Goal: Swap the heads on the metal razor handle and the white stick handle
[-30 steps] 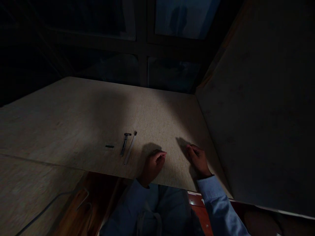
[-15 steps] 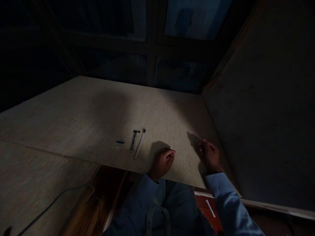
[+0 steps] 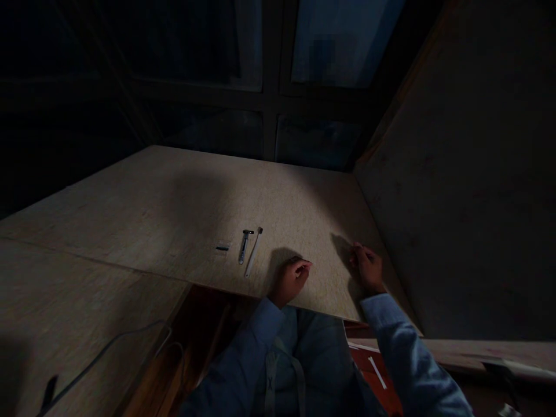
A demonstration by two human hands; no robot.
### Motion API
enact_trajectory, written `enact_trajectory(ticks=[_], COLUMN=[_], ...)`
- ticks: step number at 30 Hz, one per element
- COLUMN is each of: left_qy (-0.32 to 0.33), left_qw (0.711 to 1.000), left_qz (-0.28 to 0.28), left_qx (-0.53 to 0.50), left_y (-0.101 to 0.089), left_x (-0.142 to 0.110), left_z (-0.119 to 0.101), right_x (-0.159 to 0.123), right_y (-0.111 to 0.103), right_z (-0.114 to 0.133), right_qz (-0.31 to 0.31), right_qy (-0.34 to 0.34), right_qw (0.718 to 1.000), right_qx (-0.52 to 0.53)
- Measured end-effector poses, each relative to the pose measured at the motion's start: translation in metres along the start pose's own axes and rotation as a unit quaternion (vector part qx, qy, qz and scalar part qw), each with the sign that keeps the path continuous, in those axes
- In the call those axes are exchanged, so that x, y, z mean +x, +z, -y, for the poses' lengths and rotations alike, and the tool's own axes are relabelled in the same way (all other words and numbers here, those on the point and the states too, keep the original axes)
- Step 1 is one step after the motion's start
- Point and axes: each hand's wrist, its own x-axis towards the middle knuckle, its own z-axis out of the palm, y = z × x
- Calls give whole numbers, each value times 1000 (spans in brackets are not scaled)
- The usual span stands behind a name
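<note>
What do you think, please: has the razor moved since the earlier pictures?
No; against the tabletop's near edge, the razor keeps its place; only the view shifted.

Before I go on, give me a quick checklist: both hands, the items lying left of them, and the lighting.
1. Toothbrush clear of left hand: ok, a gap shows.
2. Razor untouched: ok, beside the toothbrush.
3. Small dark piece identifiable: cannot tell.
4. Left hand empty: cannot tell, fingers curled.
5. Right hand empty: cannot tell, fingers curled.
6. Lighting good: not ok, dim.

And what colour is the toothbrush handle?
The toothbrush handle looks whitish in the dim light; the head view shows it best.
</note>
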Motion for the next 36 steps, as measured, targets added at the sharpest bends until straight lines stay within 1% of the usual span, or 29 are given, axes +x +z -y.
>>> enact_trajectory(ticks=[8,11,13,15,17,19,21,22,23,25,28,30,33,36], left_qy=[-20,-52,-67,-62,-60,-81,-119,-144,-171,-217,-268,-285,-282,-259], left_qw=[999,995,991,990,982,964,940,932,925,904,870,855,853,869], left_qz=[-10,-36,-67,-113,-177,-230,-258,-245,-221,-170,-77,-46,-54,-99], left_qx=[-34,-82,-94,-57,20,104,191,225,258,328,406,431,437,410], left_y=[-1,-2,-10,-29,-57,-91,-122,-134,-143,-154,-155,-152,-149,-150], left_x=[2,0,-4,-8,-7,-2,8,14,19,28,38,41,43,42], left_z=[-2,-1,-2,-4,-7,-10,-12,-12,-12,-12,-12,-11,-9,-10], right_x=[-2,-2,-2,-3,-3,-4,-4,-4,-4,-4,-5,-6,-6,-6], right_y=[-1,-1,0,0,0,0,0,0,0,0,1,2,2,2], right_z=[1,0,1,2,3,4,4,5,5,6,8,10,11,9], right_qz=[3,3,2,4,3,4,9,13,16,17,16,18,22,24], right_qy=[2,3,3,2,5,10,11,11,11,13,17,20,22,23], right_qw=[1000,1000,1000,1000,1000,1000,1000,1000,1000,1000,999,999,999,999], right_qx=[2,9,13,18,25,27,21,18,18,20,27,31,31,29])
